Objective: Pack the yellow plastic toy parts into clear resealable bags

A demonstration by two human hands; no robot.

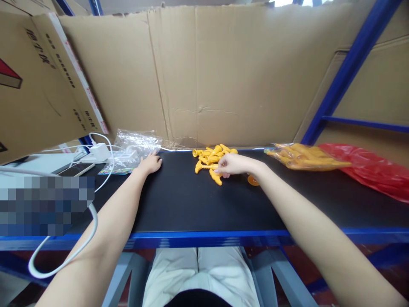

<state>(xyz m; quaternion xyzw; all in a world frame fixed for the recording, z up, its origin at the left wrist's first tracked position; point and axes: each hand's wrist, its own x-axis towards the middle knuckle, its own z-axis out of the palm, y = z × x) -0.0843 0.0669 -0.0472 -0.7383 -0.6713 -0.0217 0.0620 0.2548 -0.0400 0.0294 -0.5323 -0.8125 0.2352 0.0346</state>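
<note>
Several yellow plastic parts (211, 155) lie in a loose pile on the black tabletop, some tube-like and some curved. At the near side of the pile my right hand (232, 163) is closed, fingers pinched on a curved yellow plastic part (216, 177); its far end is hidden under the fingers. A round orange disc (253, 181) lies beneath my right wrist, partly covered. My left hand (151, 163) lies flat with fingers stretched out, beside and touching a crumpled clear plastic bag (136, 143), and holds nothing.
A clear bag of yellow parts (303, 155) and a red plastic bag (373, 168) lie at right. On the left are a white charger (99, 152), a phone (76, 169) and looping white cables (96, 219). Cardboard (223, 76) walls the back; a blue edge (204, 239) runs in front.
</note>
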